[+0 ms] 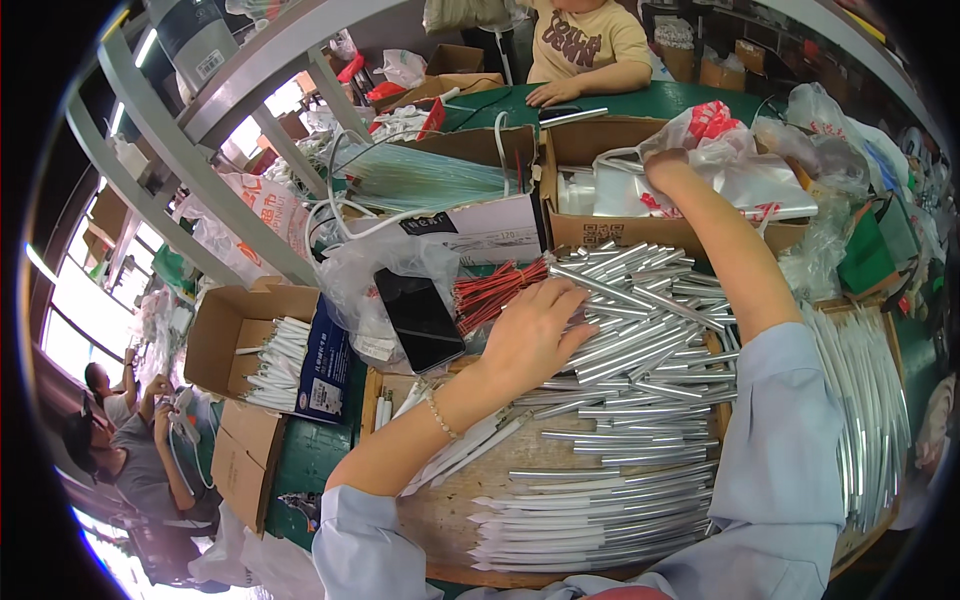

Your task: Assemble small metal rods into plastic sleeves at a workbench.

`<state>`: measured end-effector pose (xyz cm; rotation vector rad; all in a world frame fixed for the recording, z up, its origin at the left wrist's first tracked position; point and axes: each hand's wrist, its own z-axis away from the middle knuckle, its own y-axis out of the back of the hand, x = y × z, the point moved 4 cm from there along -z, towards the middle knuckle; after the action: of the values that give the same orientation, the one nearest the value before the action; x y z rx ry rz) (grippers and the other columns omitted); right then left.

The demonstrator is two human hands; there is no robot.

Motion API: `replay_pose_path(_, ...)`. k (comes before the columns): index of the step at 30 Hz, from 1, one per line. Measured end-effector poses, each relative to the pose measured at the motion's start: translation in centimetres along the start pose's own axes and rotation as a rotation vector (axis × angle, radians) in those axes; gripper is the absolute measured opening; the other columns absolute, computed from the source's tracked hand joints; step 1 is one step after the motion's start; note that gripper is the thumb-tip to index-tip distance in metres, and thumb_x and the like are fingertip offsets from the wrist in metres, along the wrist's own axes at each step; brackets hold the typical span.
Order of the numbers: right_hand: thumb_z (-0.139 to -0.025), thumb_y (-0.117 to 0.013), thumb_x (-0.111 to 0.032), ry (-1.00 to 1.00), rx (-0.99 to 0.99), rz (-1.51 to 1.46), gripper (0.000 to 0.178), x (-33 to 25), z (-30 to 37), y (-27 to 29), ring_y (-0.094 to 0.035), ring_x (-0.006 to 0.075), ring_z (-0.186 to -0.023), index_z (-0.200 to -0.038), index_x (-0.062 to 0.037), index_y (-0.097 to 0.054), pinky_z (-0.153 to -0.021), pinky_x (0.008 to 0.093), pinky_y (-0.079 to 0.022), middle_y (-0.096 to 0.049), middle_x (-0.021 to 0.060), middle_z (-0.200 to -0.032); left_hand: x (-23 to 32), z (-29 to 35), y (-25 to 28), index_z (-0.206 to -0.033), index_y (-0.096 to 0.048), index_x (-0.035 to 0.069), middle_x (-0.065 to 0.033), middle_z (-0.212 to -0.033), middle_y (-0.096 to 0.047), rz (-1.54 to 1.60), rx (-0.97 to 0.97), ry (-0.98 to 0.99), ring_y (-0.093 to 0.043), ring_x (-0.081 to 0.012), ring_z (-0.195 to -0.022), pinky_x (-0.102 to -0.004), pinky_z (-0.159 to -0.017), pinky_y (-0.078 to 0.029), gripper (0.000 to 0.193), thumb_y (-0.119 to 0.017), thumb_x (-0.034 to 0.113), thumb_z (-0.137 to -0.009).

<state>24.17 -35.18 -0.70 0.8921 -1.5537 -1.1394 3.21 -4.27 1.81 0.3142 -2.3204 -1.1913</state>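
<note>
My left hand (535, 335) rests with fingers spread at the left end of a heap of silver metal tubes (640, 340). Just beyond it lies a bundle of thin red wires (495, 292). My right arm stretches forward over the heap, and my right hand (664, 168) is at the clear plastic bags (740, 185) in an open cardboard box (640, 232); its fingers are hidden there. Nearer me on a wooden tray (440, 530), white-tipped silver tubes (590, 525) lie side by side. More white sticks (470, 445) lie under my left forearm.
A black phone (418, 318) lies on plastic left of the wires. Further left stands a box of white sticks (280, 360). Pale thin tubes (430, 180) fill a box behind. At right is a tray of long white tubes (860, 410). Across the green table sits a person (588, 45).
</note>
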Motion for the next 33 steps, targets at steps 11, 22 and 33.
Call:
replay_pose_path(11, -0.081, -0.054, -0.007, 0.220, -0.161, -0.118, 0.031, 1.0, 1.3, 8.2, -0.058, 0.0371, -0.109, -0.109, 0.0056, -0.059, -0.090, 0.0425, -0.047, -0.059, 0.0264, -0.116, 0.5, 0.4, 1.0, -0.110, -0.060, 0.004, -0.0133, -0.114, -0.058, -0.031, 0.040, -0.022, -0.057, -0.0324, -0.101, -0.0401, -0.087, -0.047, 0.038, -0.070, 0.024, -0.080)
replay_pose_path(22, -0.088, -0.054, -0.022, 0.326, 0.454, -0.540, 0.024, -4.5, -1.0, 7.9, -0.060, 0.0403, -0.092, -0.106, -0.0097, -0.046, -0.075, 0.0491, -0.047, -0.062, 0.0177, -0.098, 5.7, 0.7, -0.4, -0.116, -0.054, 0.004, -0.0157, -0.123, -0.050, 0.062, -0.033, -0.257, -0.051, -0.0336, -0.111, -0.0436, -0.094, -0.043, 0.048, -0.072, 0.024, -0.076)
replay_pose_path(33, -0.082, -0.058, -0.016, 0.239, 0.768, -0.466, 0.019, -8.6, -3.7, 8.0, -0.064, 0.0352, -0.080, -0.101, -0.0133, -0.058, -0.066, 0.0468, -0.050, -0.066, 0.0141, -0.087, 6.7, -0.1, -1.1, -0.110, -0.057, 0.003, -0.0128, -0.117, -0.050, 0.092, -0.064, -0.280, -0.046, -0.0292, -0.113, -0.0399, -0.101, -0.036, 0.048, -0.074, 0.025, -0.071)
